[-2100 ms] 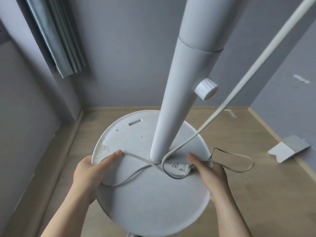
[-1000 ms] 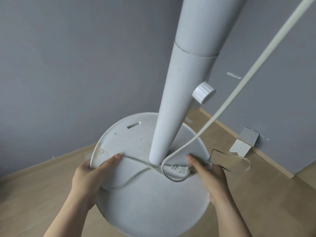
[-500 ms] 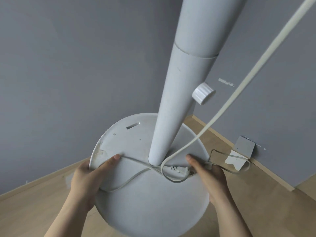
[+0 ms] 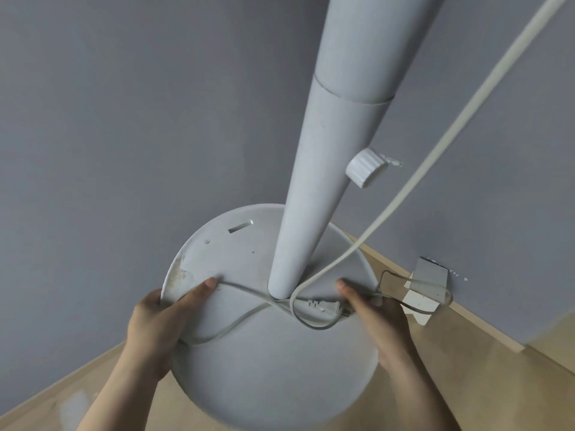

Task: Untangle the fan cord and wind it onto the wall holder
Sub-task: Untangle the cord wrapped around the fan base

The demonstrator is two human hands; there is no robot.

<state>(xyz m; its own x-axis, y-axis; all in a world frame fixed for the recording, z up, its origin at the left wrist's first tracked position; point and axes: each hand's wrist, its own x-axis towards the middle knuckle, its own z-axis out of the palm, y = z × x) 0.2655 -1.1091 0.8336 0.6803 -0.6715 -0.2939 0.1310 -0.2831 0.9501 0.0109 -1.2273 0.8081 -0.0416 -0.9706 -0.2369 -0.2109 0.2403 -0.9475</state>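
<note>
A white pedestal fan stands before me with its round base and tall pole. My left hand grips the base's left rim, thumb on top pressing the cord. My right hand grips the right rim, thumb on top beside the plug. The grey-white cord lies looped and crossed over the base at the pole's foot. One strand rises steeply to the upper right. Another loop hangs past the right rim. No wall holder is visible.
Grey walls stand close behind and to the right, meeting the wooden floor at a skirting board. A small white bracket or box leans against the right wall at floor level. A white knob sticks out of the pole.
The view has swung from a corner with a curtain to a plain grey wall, as the fan and I turn. Both hands keep the same hold on the base rim.
</note>
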